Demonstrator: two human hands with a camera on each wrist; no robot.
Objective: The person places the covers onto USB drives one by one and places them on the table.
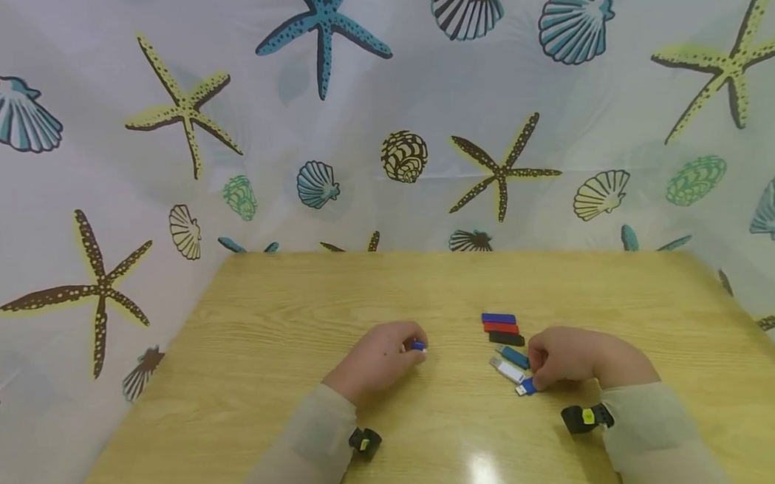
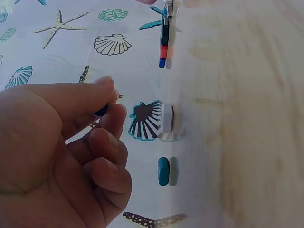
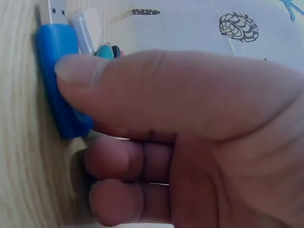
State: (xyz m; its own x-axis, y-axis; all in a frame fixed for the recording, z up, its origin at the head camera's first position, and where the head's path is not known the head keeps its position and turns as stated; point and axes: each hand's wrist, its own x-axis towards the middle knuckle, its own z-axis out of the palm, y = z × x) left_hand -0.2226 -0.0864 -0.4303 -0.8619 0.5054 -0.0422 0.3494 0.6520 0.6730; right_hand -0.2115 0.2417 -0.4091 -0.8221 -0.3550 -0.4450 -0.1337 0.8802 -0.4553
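My right hand (image 1: 577, 356) pinches a blue USB stick (image 3: 56, 80) on the wooden table, its thumb lying along the casing and the metal plug pointing left in the head view. Just beyond it lie a white USB stick (image 1: 507, 370) and a teal one (image 1: 514, 357), both with plugs bared. My left hand (image 1: 382, 352) holds a small blue piece (image 1: 418, 346) between thumb and index finger, mostly covered by them. Near that hand, in the left wrist view, a small white piece (image 2: 166, 118) and a teal piece (image 2: 163, 171) rest on the table.
Black (image 1: 506, 338), red (image 1: 501, 327) and blue (image 1: 499, 317) sticks lie side by side behind the teal stick. A cloth (image 1: 354, 125) printed with shells and starfish hangs around the back and sides of the table (image 1: 285, 315).
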